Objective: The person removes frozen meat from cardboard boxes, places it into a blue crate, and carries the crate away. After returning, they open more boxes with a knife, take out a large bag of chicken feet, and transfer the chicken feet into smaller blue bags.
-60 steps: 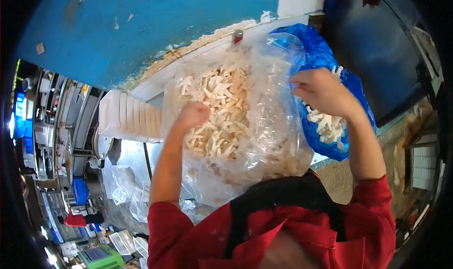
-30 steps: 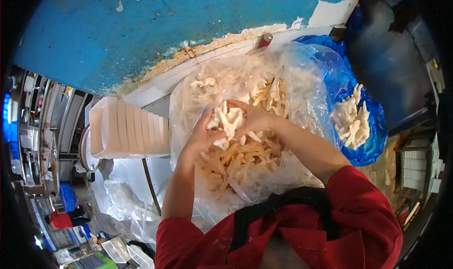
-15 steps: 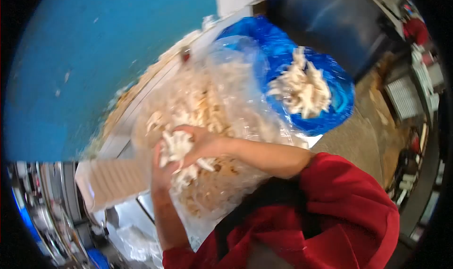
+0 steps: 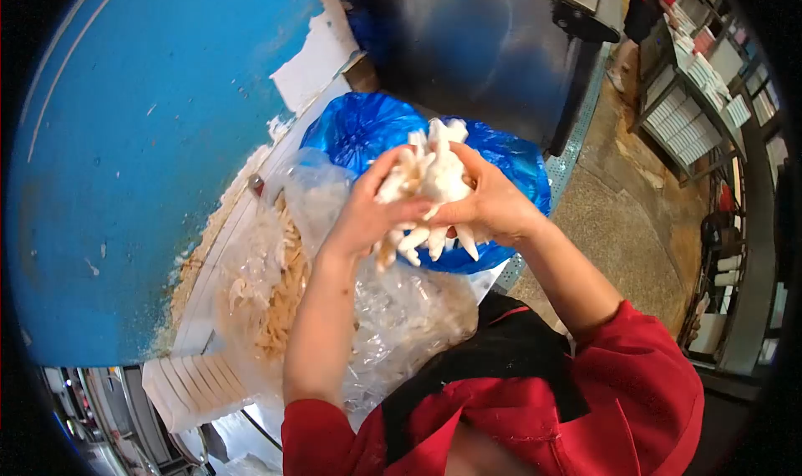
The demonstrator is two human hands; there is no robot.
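Between my two hands is a clump of pale, finger-like pieces that look like chicken feet (image 4: 444,175). My left hand (image 4: 373,209) grips the clump from the left, and my right hand (image 4: 494,202) closes round its right side. Both are above a blue plastic bag (image 4: 359,129), whose inside is mostly hidden by the hands and the clump. Nearer my body lies a large clear plastic bag (image 4: 409,309), wide at its mouth, with more light-brown pieces (image 4: 284,296) in it, partly behind my left forearm.
A blue wall panel (image 4: 134,167) with a crumbling edge borders the work surface on the left. A stack of pale trays (image 4: 196,386) stands at lower left. Behind the blue bag is a dark metal surface (image 4: 468,50). Another person (image 4: 647,12) stands far right, near a rack (image 4: 681,125).
Both hands have moved from the clear bag up and right to the blue bag, carrying a clump of chicken feet. The view has shifted, and the person at far right shows more fully.
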